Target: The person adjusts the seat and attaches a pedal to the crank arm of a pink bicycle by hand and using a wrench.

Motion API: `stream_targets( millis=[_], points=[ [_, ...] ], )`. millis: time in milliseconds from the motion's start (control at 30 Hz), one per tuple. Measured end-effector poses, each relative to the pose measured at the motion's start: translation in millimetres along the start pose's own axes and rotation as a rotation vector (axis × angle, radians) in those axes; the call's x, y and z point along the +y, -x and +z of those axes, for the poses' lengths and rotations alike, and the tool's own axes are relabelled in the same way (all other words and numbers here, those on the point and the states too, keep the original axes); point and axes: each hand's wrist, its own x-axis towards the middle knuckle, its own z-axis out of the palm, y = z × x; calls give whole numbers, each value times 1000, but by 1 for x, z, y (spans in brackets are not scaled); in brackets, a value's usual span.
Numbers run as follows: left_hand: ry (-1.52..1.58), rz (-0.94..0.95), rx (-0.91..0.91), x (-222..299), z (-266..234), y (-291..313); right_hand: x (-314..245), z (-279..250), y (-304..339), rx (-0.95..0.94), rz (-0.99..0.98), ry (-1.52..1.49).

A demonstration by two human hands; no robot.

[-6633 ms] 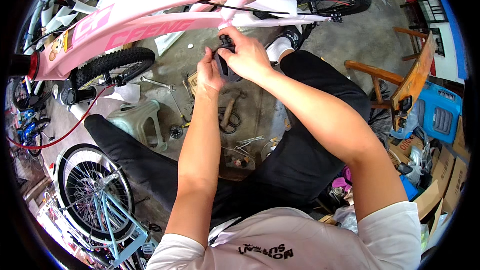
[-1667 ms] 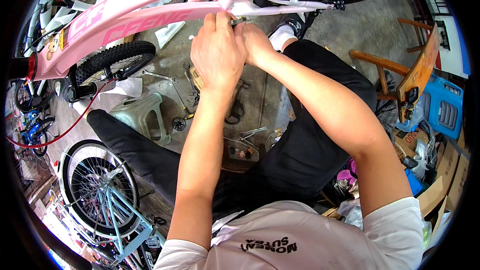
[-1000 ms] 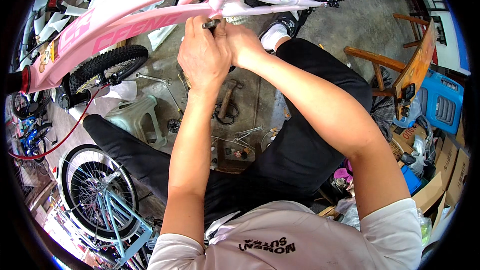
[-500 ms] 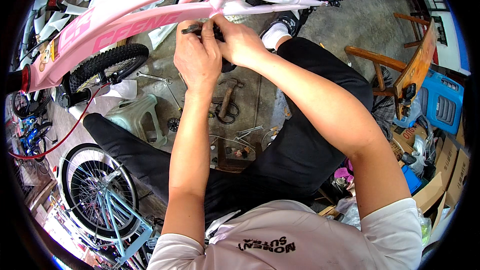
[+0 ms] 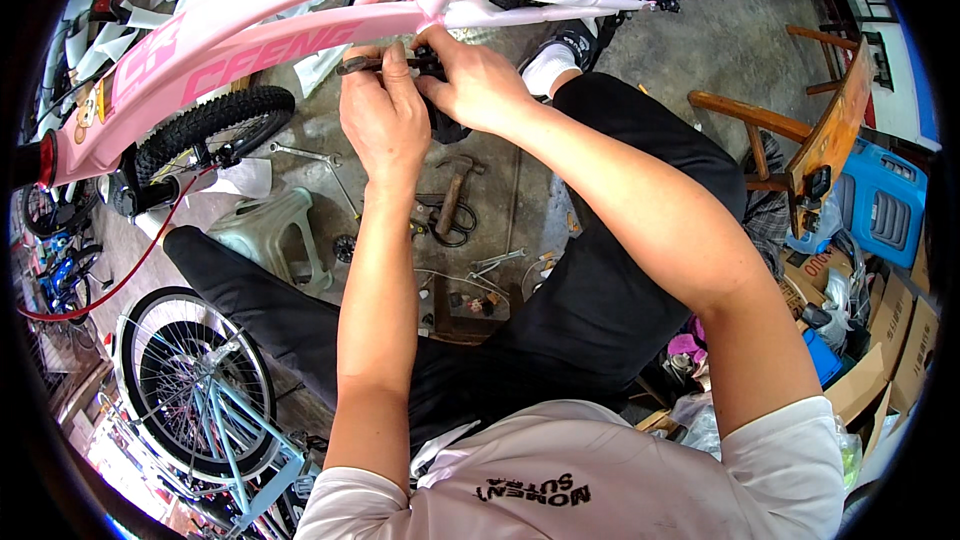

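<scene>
My left hand (image 5: 385, 120) is closed around a dark metal hand tool (image 5: 358, 66), whose end sticks out past the thumb on the left. What kind of tool it is, I cannot make out. Close beside it, my right hand (image 5: 475, 85) curls its fingers at the underside of the pink bicycle frame (image 5: 290, 50), below where the tubes meet. A small black part (image 5: 428, 62) shows between the two hands, mostly hidden by fingers. Whether the right hand grips that part or only touches it is hidden.
A hammer (image 5: 456, 190), black-handled scissors (image 5: 450, 225) and wrenches (image 5: 305, 152) lie on the floor below my hands. Left of them is a pale plastic stool (image 5: 270, 225). A wooden chair (image 5: 830, 130) and cardboard boxes (image 5: 880, 360) are at the right.
My left hand and the dark tool have shifted left, away from the right hand, showing more of the black part between them. The right hand stays nearly in place.
</scene>
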Motion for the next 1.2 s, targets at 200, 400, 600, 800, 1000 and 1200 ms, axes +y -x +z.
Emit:
stream_targets(
  millis=[200,400,600,800,1000,1200],
  points=[
    [-3,-44,-30,-10,1,2,-1,0,0,-4,-8,-10],
    [199,-233,-35,-15,-3,5,3,5,-2,0,-1,5],
    [333,-317,-41,-26,-6,6,2,5,-2,16,-22,28],
    [380,-363,-53,-30,-8,6,1,4,-2,5,-15,37],
    [599,-592,-93,-47,-12,8,1,4,-2,-25,16,36],
    [681,-628,-133,-60,-10,9,1,3,-1,-20,14,44]
  ],
)
